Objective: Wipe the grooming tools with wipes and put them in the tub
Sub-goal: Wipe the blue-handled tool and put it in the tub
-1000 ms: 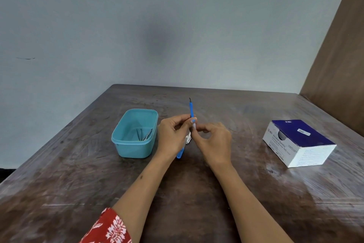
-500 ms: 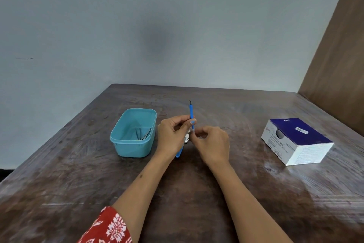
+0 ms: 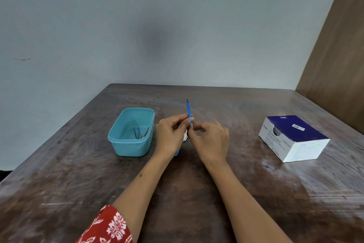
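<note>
My left hand (image 3: 171, 137) grips a thin blue-handled grooming tool (image 3: 188, 109) that stands nearly upright, its small dark metal tip pointing away from me. My right hand (image 3: 210, 142) pinches a small white wipe (image 3: 191, 124) against the tool's handle, just right of my left fingers. The handle's lower blue end shows below my left palm. A small white and metal item (image 3: 185, 137) lies on the table between my hands, mostly hidden. To the left stands the teal plastic tub (image 3: 118, 140) with metal tools (image 3: 141, 133) lying inside.
A blue and white box of alcohol swabs (image 3: 293, 138) sits on the dark wooden table (image 3: 78, 174) to the right. A brown panel (image 3: 334, 65) rises at the table's far right; a pale wall stands behind.
Both hands stay together around the blue tool. My right fingers have shifted slightly along the handle; the tool remains upright.
</note>
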`<state>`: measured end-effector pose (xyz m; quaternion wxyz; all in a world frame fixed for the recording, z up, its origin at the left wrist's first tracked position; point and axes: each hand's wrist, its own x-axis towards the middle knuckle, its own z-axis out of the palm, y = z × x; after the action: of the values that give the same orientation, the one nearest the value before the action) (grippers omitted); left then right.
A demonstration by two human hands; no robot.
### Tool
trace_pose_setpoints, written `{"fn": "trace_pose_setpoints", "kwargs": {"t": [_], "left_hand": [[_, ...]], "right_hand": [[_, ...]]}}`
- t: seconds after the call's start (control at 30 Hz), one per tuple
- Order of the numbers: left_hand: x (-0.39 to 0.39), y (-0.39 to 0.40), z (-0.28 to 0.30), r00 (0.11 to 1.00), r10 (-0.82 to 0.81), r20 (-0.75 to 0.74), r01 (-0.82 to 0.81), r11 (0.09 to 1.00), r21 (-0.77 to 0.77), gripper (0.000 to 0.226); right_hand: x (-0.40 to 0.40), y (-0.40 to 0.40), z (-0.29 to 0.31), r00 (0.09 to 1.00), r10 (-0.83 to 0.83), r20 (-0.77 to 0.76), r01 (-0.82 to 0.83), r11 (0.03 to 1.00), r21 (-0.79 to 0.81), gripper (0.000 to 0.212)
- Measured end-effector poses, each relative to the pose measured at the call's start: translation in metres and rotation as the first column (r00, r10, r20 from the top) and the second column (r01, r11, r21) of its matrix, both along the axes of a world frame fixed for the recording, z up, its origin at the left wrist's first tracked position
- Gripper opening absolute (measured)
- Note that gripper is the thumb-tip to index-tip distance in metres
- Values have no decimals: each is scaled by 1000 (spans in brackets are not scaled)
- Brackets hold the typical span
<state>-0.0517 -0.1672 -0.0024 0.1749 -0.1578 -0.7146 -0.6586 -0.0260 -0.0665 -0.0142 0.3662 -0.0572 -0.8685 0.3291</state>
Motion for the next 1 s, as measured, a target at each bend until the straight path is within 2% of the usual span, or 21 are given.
{"fn": "trace_pose_setpoints", "kwargs": {"t": [0.17,0.33,0.5,0.63,0.8,0.93,1.0], "left_hand": [[-2,1,-2,1000,16,-2,-16,1000,-7,18],[-3,0,-3,1000,-4,9,4,1000,18,18],[-4,-1,-3,1000,3,3,-3,1000,12,17],[-3,-2,-3,1000,-10,-3,10,1000,17,19],[-4,-2,-3,1000,10,-1,-10,1000,13,17],[-3,-3,-3,1000,-5,2,5,1000,14,19],[-3,-2,-3,1000,-2,0,2,1000,14,18]], "right_hand": [[-1,1,-2,988,-65,140,64,998,16,15],[-1,0,0,999,-24,20,24,1000,17,13],[-1,2,-2,990,-62,127,59,998,26,14],[-1,1,0,1000,4,9,-4,1000,17,12],[-2,3,-2,985,-38,167,36,999,16,15],[0,0,0,1000,18,18,-18,1000,13,12],[0,1,1,999,10,41,-10,1000,4,13]]}}
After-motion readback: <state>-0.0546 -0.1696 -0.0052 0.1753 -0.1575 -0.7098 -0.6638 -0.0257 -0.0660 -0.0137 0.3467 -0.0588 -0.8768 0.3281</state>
